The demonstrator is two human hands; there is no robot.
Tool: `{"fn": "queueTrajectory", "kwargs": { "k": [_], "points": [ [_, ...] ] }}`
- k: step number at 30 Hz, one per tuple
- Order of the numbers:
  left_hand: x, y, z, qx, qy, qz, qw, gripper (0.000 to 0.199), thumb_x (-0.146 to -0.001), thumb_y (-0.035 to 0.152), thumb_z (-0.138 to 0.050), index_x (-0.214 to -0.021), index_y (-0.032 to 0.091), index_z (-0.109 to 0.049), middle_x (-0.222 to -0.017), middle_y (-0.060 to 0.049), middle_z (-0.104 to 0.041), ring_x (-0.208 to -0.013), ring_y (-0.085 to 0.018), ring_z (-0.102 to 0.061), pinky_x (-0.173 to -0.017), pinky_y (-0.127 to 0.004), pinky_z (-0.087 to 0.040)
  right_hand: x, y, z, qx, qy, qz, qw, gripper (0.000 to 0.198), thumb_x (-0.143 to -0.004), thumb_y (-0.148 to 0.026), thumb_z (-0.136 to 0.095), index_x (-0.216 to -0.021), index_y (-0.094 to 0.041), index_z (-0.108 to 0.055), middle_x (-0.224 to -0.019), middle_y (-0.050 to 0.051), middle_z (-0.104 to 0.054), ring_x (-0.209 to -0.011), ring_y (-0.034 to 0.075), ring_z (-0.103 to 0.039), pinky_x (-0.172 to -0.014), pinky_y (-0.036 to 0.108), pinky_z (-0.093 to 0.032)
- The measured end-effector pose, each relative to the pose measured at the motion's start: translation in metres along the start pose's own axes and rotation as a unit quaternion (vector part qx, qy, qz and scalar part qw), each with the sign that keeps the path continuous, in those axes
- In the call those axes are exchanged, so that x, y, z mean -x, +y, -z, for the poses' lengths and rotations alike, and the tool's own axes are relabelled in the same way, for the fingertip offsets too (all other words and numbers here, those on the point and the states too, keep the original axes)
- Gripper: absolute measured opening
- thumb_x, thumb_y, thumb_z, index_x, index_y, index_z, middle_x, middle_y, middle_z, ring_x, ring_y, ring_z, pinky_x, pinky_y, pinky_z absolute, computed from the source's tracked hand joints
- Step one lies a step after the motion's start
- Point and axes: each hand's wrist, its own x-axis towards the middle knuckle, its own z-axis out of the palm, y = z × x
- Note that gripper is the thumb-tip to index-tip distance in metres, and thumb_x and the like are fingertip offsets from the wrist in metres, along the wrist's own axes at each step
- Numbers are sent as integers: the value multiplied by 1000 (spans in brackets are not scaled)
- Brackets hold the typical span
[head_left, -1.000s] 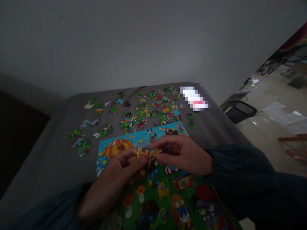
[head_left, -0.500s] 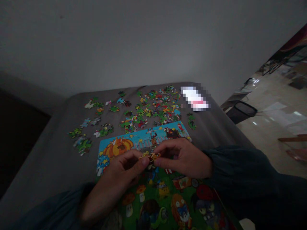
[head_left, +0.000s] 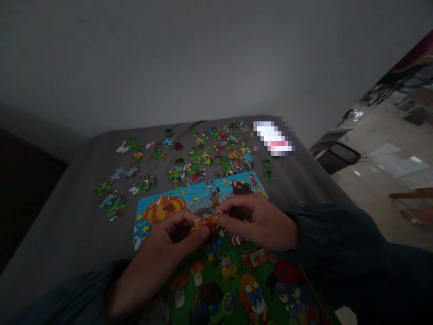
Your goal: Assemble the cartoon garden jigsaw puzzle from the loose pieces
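Between my two hands are orange-yellow jigsaw puzzle pieces (head_left: pixel 210 221), held above a printed picture sheet (head_left: pixel 184 289). My left hand (head_left: pixel 169 241) pinches the left end between thumb and fingers. At the right end, the thumb and forefinger of my right hand (head_left: pixel 255 221) close on it. Whether it is one piece or two joined ones I cannot tell for sure. The sheet shows a pumpkin, mushrooms and cartoon figures under a blue top strip; my hands and forearms cover part of its middle and left side.
Many loose puzzle pieces (head_left: pixel 192 167) lie beyond the sheet, with smaller clusters (head_left: pixel 113 205) to the left on the grey cloth (head_left: pixel 81 189). A blurred, bright phone-like object (head_left: pixel 272 137) is at the back right. A wall stands behind; a dark chair (head_left: pixel 338 155) is at the right.
The orange-yellow pieces have turned so that more of their orange face shows between my fingers. My hands stay nearly in place; the view has shifted slightly.
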Motion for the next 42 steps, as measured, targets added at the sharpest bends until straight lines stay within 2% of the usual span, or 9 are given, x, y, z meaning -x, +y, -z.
{"fn": "queueTrajectory", "kwargs": {
  "k": [13, 19, 24, 27, 32, 34, 37, 40, 42],
  "points": [
    [-2, 0, 3, -53, -11, -21, 998, 38, -78, 57, -78, -80, 20, -71, -76, -1, -67, -70, -16, -58, -62, -25, -45, 0, 0, 1, 17, -13, -3, 1000, 16, -93, -30, -61, -83, -18, -59, -67, -5, -54, -57, 8, -49, -54, 21, -41],
    [-2, 2, 5, -38, 38, -17, 998, 42, -76, 62, -78, -76, 21, -68, -54, 6, -49, -49, -10, -39, -47, -21, -33, 1, 5, 0, -85, -37, -58, 994, 21, -90, -39, -66, -93, -20, -57, -78, -1, -67, -62, 10, -62, -56, 23, -50],
    [-2, 4, 3, -19, 19, -2, 1000, 44, -73, 62, -79, -76, 21, -66, -52, 8, -44, -46, -8, -33, -43, -20, -25, 0, 1, 1, -13, -35, -4, 999, 9, -85, -25, -69, -89, -18, -65, -74, -4, -60, -62, 8, -55, -58, 22, -46],
    [-1, 5, 1, -11, 10, -3, 1000, 41, -72, 58, -82, -76, 20, -66, -55, 7, -50, -48, -8, -36, -43, -20, -26, 0, 2, 3, -9, -23, 4, 1000, 8, -88, -26, -66, -91, -18, -65, -81, -1, -61, -64, 9, -56, -58, 23, -48],
    [-1, 3, 2, -18, -13, -13, 1000, 36, -76, 55, -81, -84, 21, -71, -69, 1, -65, -62, -13, -55, -55, -22, -42, -1, 5, 3, -52, -49, -41, 997, 15, -94, -32, -62, -100, -18, -65, -80, 0, -65, -68, 12, -62, -61, 25, -52],
    [-1, 0, 4, -27, -23, -17, 999, 33, -78, 53, -80, -88, 22, -73, -76, -1, -70, -70, -17, -61, -63, -25, -48, -2, 5, 4, -27, -45, -15, 998, 18, -94, -32, -64, -105, -19, -70, -83, 0, -65, -69, 12, -60, -63, 25, -52],
    [-2, -2, 6, -62, -30, -26, 997, 31, -81, 52, -77, -92, 23, -76, -85, -3, -73, -77, -20, -64, -68, -28, -50, -1, 6, 6, 22, -31, 41, 998, 27, -95, -31, -62, -117, -23, -73, -97, 2, -65, -84, 15, -61, -73, 30, -55],
    [-2, 0, 6, -112, -30, -38, 993, 32, -82, 54, -72, -88, 22, -78, -88, -5, -74, -77, -20, -64, -67, -28, -49, -1, 9, 8, 43, -21, 69, 996, 38, -96, -28, -57, -133, -25, -67, -105, 3, -66, -94, 17, -62, -86, 35, -55],
    [-2, 2, 4, -139, -43, -44, 988, 33, -83, 53, -69, -85, 22, -77, -87, -5, -74, -77, -20, -64, -67, -28, -50, -1, 11, 8, 32, -8, 65, 997, 42, -95, -27, -58, -136, -23, -65, -103, 3, -69, -93, 17, -63, -87, 36, -54]
  ]
}}
